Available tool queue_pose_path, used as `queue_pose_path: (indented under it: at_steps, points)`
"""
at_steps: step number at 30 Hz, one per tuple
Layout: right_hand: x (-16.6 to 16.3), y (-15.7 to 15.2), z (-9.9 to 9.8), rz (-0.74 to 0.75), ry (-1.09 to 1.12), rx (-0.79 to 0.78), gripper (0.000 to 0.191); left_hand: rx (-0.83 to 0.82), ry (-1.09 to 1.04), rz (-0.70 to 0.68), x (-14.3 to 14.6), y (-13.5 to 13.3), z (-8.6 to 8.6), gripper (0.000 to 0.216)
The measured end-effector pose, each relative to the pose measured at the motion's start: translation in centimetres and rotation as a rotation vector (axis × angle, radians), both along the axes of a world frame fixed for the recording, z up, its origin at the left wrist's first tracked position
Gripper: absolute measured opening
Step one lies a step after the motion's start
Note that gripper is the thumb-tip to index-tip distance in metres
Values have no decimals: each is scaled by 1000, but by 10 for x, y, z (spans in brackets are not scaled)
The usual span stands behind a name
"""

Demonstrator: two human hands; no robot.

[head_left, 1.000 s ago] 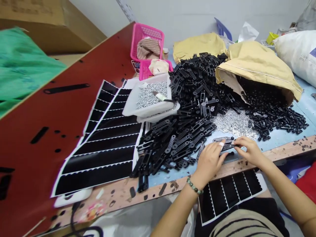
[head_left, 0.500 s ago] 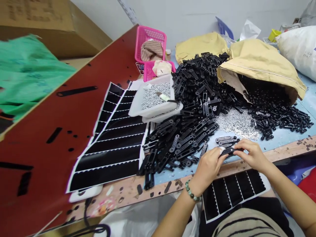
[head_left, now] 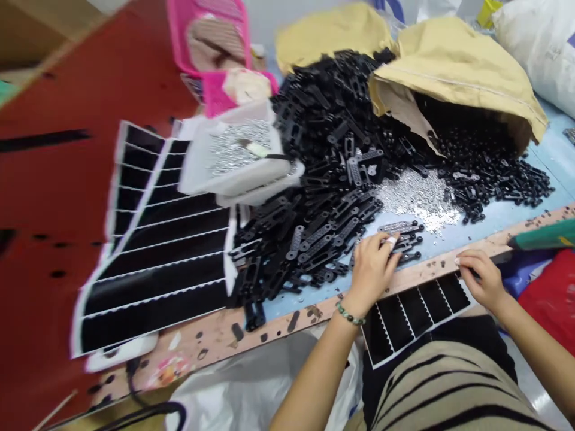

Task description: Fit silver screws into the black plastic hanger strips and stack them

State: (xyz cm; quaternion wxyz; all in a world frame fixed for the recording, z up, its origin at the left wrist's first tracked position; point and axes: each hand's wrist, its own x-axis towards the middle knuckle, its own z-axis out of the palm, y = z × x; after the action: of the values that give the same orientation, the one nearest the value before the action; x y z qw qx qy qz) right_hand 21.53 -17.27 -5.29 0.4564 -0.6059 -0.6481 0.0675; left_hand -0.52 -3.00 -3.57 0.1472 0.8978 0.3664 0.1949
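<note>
My left hand (head_left: 372, 266), with a green bead bracelet and white wrapping on a finger, is curled over a few black links at the table's front edge. A black link (head_left: 409, 258) sticks out by its thumb, which looks pinched on it; the fingertips are partly hidden. Close by lies a grey-topped link (head_left: 395, 227). My right hand (head_left: 483, 278) hovers apart from it, just off the edge, fingers curled in. A dark spot shows between the fingers, too small to name. Right beside that hand is the pointed tip of a green tool (head_left: 545, 235).
A large heap of black links (head_left: 323, 227) covers the table's middle. Behind my hands lie loose silver screws (head_left: 422, 194) and an open yellow sack (head_left: 462, 66). A white tub of screws (head_left: 238, 176) and black sticker sheets (head_left: 157, 263) are at left.
My right hand has let go of the black link and moved right, away from the left hand. The green tool has come into view at right. The camera view has shifted.
</note>
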Motion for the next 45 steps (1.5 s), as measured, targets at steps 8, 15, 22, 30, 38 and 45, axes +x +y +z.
queue_pose_path:
  at_steps: [8,15,22,30,38,45]
  points:
    - [21,-87,-69,-426,176,-450,29,72,-142,-82,11,-27,1,28]
    - [0,-36,-82,-436,162,-828,53,-128,114,-405,50,-110,-65,60]
    - [8,-33,-69,-459,93,-918,32,-118,193,-428,59,-121,-100,67]
    - [21,-8,-76,-536,-6,-980,47,-117,174,-462,65,-121,-100,67]
    - [84,-22,-100,-589,18,-769,37,-175,146,-462,64,-110,-88,57]
    - [99,-79,-61,-652,-47,-448,58,-948,-218,-389,77,-120,-43,40]
